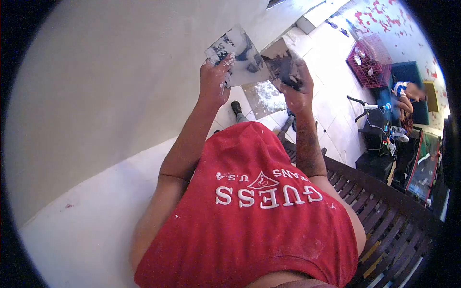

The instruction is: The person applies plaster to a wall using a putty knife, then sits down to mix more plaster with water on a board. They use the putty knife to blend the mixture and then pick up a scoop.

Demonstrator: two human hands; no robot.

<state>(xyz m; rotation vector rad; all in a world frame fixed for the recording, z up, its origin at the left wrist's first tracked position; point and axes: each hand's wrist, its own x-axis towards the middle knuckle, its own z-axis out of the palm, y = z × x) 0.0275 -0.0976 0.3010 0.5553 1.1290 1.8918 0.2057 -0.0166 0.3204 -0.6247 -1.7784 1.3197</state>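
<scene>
My left hand (215, 82) grips a flat, thin square plate (246, 60), its face smeared with white paste and dark patches. My right hand (298, 89) is closed around a second flat plate (277, 52), also smeared dark and white. The two plates meet or overlap in front of me at chest height, close to the wall. White paste clings to the thumb and fingers of my left hand. Below the plates, a square board (257, 106) covered with white paste lies on the tiled floor near my feet.
A pale wall (105, 86) rises close on the left. A dark slatted bench (384, 225) runs along the lower right. Farther right are a pink wire cage (370, 60), a seated person (407, 98), a small fan (399, 134) and a red-framed glass panel (424, 161).
</scene>
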